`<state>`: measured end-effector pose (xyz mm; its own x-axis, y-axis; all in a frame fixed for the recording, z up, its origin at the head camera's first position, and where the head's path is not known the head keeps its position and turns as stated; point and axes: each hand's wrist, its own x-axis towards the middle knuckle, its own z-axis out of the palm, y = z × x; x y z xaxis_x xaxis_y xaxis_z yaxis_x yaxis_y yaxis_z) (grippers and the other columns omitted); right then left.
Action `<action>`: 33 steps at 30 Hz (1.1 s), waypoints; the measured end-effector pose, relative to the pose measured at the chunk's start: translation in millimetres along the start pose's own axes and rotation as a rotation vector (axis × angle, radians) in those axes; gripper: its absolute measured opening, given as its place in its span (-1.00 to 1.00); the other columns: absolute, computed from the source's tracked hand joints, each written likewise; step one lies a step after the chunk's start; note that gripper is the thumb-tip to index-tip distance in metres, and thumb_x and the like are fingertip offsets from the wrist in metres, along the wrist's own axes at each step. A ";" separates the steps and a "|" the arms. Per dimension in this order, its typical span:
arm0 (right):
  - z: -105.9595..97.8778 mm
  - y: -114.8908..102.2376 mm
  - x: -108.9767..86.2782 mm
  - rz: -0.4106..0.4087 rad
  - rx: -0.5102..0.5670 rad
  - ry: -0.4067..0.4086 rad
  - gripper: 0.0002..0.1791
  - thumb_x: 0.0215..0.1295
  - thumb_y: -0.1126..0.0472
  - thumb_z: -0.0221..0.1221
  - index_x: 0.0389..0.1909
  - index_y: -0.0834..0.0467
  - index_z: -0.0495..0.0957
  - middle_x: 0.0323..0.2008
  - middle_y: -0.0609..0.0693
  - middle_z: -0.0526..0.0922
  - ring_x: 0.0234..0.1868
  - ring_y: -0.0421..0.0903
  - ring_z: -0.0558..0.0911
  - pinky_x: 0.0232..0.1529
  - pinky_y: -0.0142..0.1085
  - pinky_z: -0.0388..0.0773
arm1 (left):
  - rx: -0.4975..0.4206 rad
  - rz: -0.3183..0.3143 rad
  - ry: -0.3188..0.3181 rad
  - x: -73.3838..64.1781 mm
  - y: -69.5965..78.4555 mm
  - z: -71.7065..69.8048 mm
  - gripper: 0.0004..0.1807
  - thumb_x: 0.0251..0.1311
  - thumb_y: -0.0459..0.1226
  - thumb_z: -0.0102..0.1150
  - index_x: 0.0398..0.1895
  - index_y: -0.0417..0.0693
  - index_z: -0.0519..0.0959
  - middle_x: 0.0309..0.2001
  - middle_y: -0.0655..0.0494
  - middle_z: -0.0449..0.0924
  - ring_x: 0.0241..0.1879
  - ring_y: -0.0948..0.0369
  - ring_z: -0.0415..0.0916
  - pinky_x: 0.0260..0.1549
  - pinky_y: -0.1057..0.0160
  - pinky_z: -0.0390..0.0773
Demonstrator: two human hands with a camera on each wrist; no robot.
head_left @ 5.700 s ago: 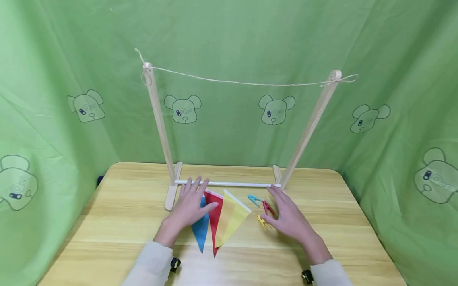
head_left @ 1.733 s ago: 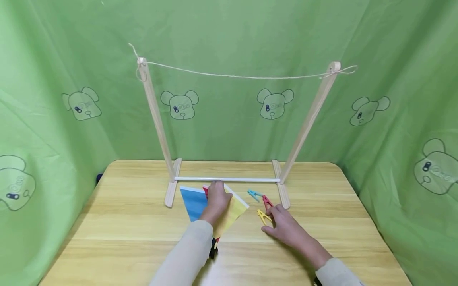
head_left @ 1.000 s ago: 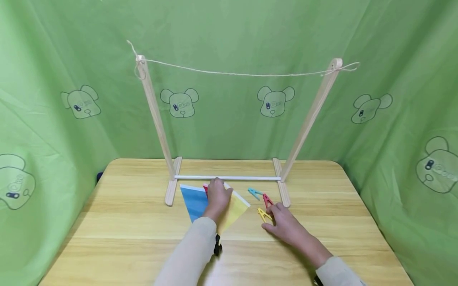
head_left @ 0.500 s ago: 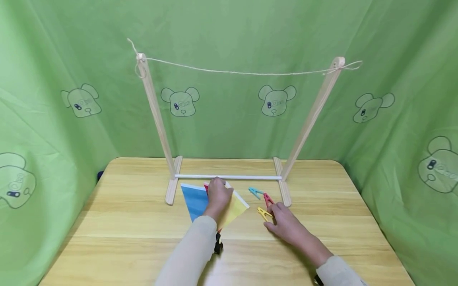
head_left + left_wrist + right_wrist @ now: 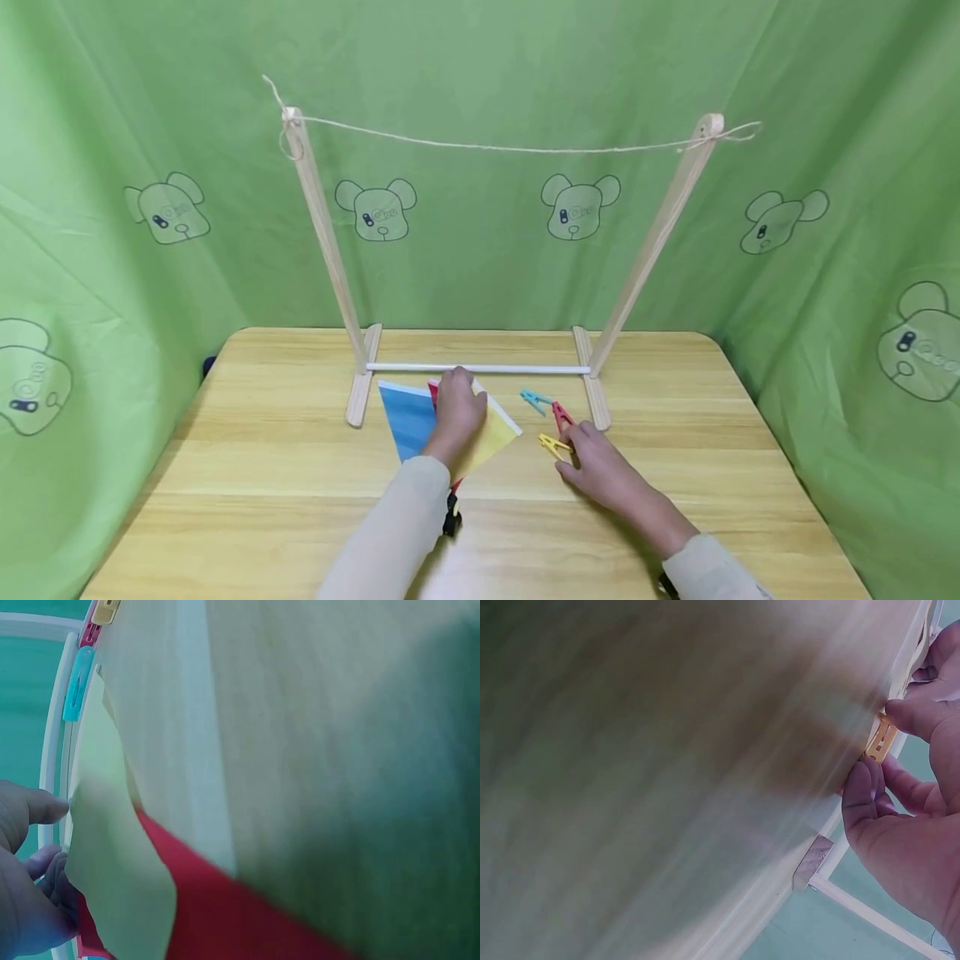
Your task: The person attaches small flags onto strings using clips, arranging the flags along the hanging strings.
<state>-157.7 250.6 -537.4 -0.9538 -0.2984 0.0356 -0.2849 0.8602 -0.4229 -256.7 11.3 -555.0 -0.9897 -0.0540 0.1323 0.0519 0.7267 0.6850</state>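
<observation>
My left hand (image 5: 459, 414) pinches the yellow pennant (image 5: 497, 437) near its white top edge; in the left wrist view thumb and curled fingers meet there. Under it lies the red pennant (image 5: 202, 892), mostly hidden in the head view. A blue pennant (image 5: 408, 418) spreads out to the left of the hand. My right hand (image 5: 600, 467) pinches the end of the yellow clothespin (image 5: 552, 445), which shows between thumb and fingers in the right wrist view. Just beyond those fingers are a red clothespin (image 5: 562, 415) and a light-blue clothespin (image 5: 535, 401).
Behind the hands stands a wooden frame with a left post (image 5: 322, 225), a right post (image 5: 660, 242) and a white crossbar (image 5: 517, 369) low between them. A sagging string (image 5: 480, 147) is tied across the post tops. Green curtains (image 5: 480, 50) surround the wooden table (image 5: 247, 467).
From spread hands above the things, the left has come to grip the yellow pennant and the right the yellow clothespin. The blue pennant now lies fanned out further left. Lately the hands barely move.
</observation>
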 end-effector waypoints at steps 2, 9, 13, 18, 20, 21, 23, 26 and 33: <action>0.9 -0.3 0.2 -0.001 -0.001 0.001 -0.67 0.20 0.24 0.45 -0.10 0.23 0.56 -0.27 -0.02 0.46 -0.31 -0.16 0.37 -0.32 -0.31 0.45 | 0.014 0.023 -0.008 -0.2 -0.9 -0.8 -0.76 0.15 -0.36 0.43 -0.17 -0.29 0.62 -0.15 -0.15 0.57 -0.08 -0.05 0.56 0.00 0.03 0.64; -0.5 -0.2 1.2 0.012 0.006 -0.008 -0.66 0.21 0.24 0.45 -0.10 0.24 0.56 -0.26 0.00 0.47 -0.31 -0.15 0.38 -0.31 -0.29 0.46 | 0.024 0.116 -0.063 2.9 1.2 -12.4 -0.73 0.17 -0.42 0.39 -0.04 -0.22 0.70 -0.11 -0.09 0.59 -0.05 0.00 0.60 0.04 0.08 0.65; -0.4 0.0 1.7 0.033 0.011 -0.025 -0.68 0.23 0.24 0.44 -0.10 0.22 0.55 -0.25 0.00 0.46 -0.30 -0.15 0.38 -0.30 -0.30 0.44 | 0.057 0.201 -0.159 6.7 0.0 -20.4 -0.67 0.14 -0.48 0.37 0.01 -0.19 0.71 -0.08 -0.11 0.60 -0.07 -0.01 0.58 0.03 0.05 0.64; -1.0 -1.3 1.9 0.050 0.025 -0.037 -0.69 0.23 0.25 0.43 -0.10 0.23 0.55 -0.27 -0.01 0.44 -0.32 -0.15 0.37 -0.35 -0.34 0.42 | 0.090 0.242 -0.268 9.4 -5.2 -24.5 -0.63 0.18 -0.46 0.40 0.08 -0.15 0.70 -0.04 -0.12 0.56 -0.06 0.02 0.55 0.05 0.07 0.64; -0.9 -2.0 1.8 0.052 0.028 -0.037 -0.69 0.23 0.25 0.43 -0.10 0.23 0.55 -0.27 -0.01 0.44 -0.33 -0.15 0.37 -0.36 -0.35 0.42 | 0.090 0.240 -0.285 10.0 -7.5 -24.6 -0.64 0.21 -0.43 0.40 0.09 -0.14 0.70 -0.03 -0.11 0.55 -0.04 0.04 0.54 0.07 0.08 0.63; -0.7 -2.1 1.8 0.051 0.027 -0.037 -0.69 0.23 0.25 0.43 -0.10 0.23 0.55 -0.27 -0.01 0.44 -0.33 -0.16 0.37 -0.35 -0.35 0.42 | 0.094 0.240 -0.290 10.7 -8.6 -24.6 -0.65 0.22 -0.42 0.40 0.08 -0.14 0.70 -0.02 -0.12 0.54 -0.04 0.04 0.53 0.07 0.08 0.63; -0.6 -2.0 2.0 0.045 0.026 -0.034 -0.70 0.23 0.25 0.43 -0.10 0.23 0.55 -0.28 -0.01 0.44 -0.33 -0.16 0.37 -0.35 -0.34 0.42 | 0.101 0.238 -0.296 11.9 -9.8 -25.0 -0.67 0.22 -0.40 0.40 0.06 -0.13 0.70 -0.02 -0.13 0.53 -0.05 0.03 0.53 0.06 0.08 0.63; -0.1 -1.4 2.1 0.036 0.023 -0.029 -0.71 0.23 0.25 0.42 -0.12 0.22 0.55 -0.29 -0.01 0.43 -0.33 -0.16 0.36 -0.36 -0.35 0.41 | 0.109 0.214 -0.330 13.1 -9.3 -27.1 -0.71 0.24 -0.37 0.40 0.02 -0.11 0.67 -0.01 -0.14 0.49 -0.08 0.03 0.51 0.02 0.07 0.63; 1.2 0.7 2.2 0.038 0.028 -0.024 -0.72 0.23 0.25 0.41 -0.14 0.21 0.54 -0.30 -0.02 0.42 -0.35 -0.16 0.36 -0.38 -0.37 0.38 | 0.129 0.171 -0.414 14.9 -3.6 -33.9 -0.86 0.27 -0.38 0.35 -0.23 -0.10 0.55 -0.10 -0.10 0.39 -0.18 0.05 0.43 -0.14 0.15 0.55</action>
<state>-159.9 250.1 -538.6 -0.9612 -0.2757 -0.0024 -0.2453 0.8591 -0.4491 -267.1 -15.3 -531.2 -0.9397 0.3326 -0.0792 0.2279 0.7821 0.5800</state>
